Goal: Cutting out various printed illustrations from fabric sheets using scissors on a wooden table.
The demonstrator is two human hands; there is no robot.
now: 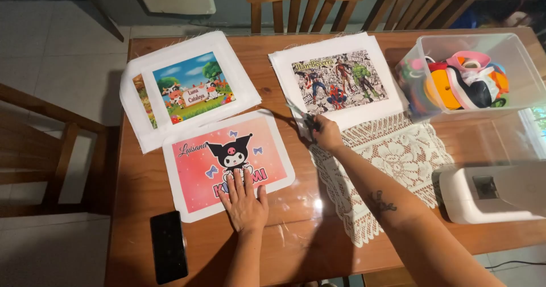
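The left hand (244,202) lies flat, fingers spread, on the near edge of the pink printed cloth (227,162), gripping nothing. The right hand (325,132) is closed around scissors (300,115) just right of the cloth's far right corner, blades pointing far-left. The cloth's long axis runs left to right, between both hands.

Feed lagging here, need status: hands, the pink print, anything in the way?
Left hand flat on pink cartoon print. Right hand gripping scissors at its right edge. Black phone lies nearby, off the print.
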